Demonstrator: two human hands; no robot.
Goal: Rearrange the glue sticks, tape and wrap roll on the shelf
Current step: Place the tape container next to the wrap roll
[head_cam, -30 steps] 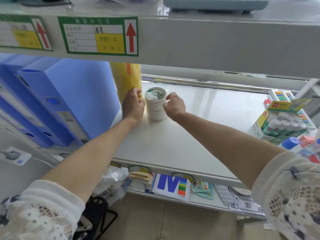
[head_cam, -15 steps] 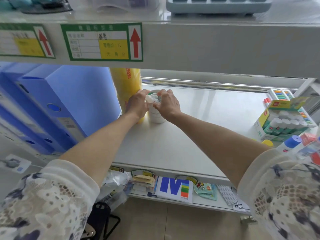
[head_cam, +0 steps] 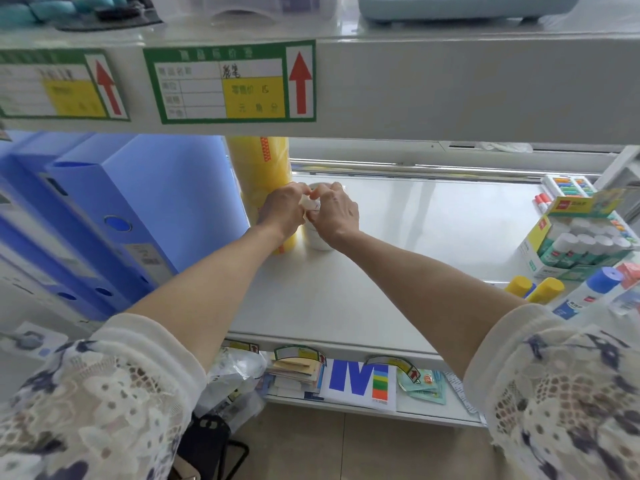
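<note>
A stack of white tape rolls (head_cam: 318,240) stands on the white shelf (head_cam: 433,237), right beside the tall yellow wrap roll (head_cam: 265,174). Both hands meet over the top of the stack. My left hand (head_cam: 281,210) and my right hand (head_cam: 335,211) pinch a small white glue stick (head_cam: 309,203) between their fingertips, just above the stack's hollow centre. The stack's upper part is hidden by my hands. A display box of white-capped glue sticks (head_cam: 581,245) sits at the shelf's right end.
Blue file boxes (head_cam: 114,216) stand left of the wrap roll. The upper shelf's front edge (head_cam: 450,91) with price labels hangs low overhead. Yellow-capped and blue-capped glue bottles (head_cam: 550,291) lie at the right front. A marker set (head_cam: 568,187) sits behind the glue box.
My hands moved from the sides of the tape stack to its top and closed together on the small glue stick. The view shifted slightly closer.
</note>
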